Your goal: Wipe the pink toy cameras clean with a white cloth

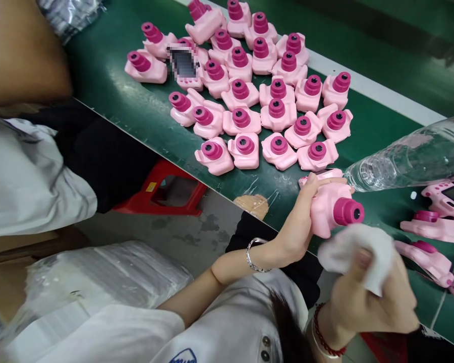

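Note:
My left hand (297, 222) is closed around a pink toy camera (323, 209), held over the near edge of the green table. The camera's magenta lens points right, toward my other hand. Pinched in my right hand (378, 297) is a white cloth (374, 247), close below the lens; the cloth is partly blurred by motion. Just behind the held camera, another pink camera (327, 175) lies on the table, partly covered by my fingers. Many more pink cameras (242, 121) with magenta lenses stand in loose rows beyond, mostly lens up.
A clear plastic bottle (412, 156) lies at the right, near the held camera. More pink cameras (433, 229) rest at the right edge. A co-worker's arm (22, 55) is at upper left, above a red stool (162, 189). Plastic-wrapped packs (113, 272) sit at lower left.

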A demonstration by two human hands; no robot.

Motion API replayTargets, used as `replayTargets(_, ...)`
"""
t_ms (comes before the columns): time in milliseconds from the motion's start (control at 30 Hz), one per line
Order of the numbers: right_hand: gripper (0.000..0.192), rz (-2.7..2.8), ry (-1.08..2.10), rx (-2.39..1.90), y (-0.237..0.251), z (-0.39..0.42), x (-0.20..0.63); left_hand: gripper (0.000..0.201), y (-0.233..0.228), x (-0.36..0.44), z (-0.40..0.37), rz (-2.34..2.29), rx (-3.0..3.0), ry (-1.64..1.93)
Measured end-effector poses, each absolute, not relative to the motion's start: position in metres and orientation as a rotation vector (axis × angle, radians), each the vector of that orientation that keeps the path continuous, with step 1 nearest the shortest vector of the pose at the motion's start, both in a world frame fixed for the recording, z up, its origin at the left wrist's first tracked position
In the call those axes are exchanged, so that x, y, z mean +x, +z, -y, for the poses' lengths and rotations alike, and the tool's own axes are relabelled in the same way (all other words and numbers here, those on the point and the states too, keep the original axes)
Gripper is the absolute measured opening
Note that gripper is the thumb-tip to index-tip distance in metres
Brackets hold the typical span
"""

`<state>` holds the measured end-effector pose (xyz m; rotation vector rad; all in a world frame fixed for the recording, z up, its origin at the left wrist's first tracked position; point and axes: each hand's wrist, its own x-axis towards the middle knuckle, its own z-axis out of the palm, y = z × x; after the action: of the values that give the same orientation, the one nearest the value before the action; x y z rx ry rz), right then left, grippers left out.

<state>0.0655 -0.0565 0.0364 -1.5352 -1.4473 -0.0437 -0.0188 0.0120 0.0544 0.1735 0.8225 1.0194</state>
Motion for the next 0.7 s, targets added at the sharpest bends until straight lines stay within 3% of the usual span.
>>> replayTargets(133, 0.013, 1.670, -0.058, -1.392, 0.027, 0.058, 0.065, 0.072, 0.062, -0.019, -0.013, -0.750, 0.044, 1.001)
replayTargets(300, 0.029, 1.075, -0.031, -1.554, 0.008, 0.067, 0.075, 0.086, 0.063, -0.030, -0.021, -0.528, -0.093, 0.729)
replayTargets(467, 0.034, 0.776, -0.065, -1.597, 0.019, 0.062, 0.067, 0.083, 0.065, -0.030, -0.023, -0.487, -0.170, 0.673)
replayTargets(700, 0.034, 1.135, -0.207, -1.436, 0.021, 0.047, 0.056, 0.082, 0.066, -0.027, -0.020, -0.540, -0.152, 0.691)
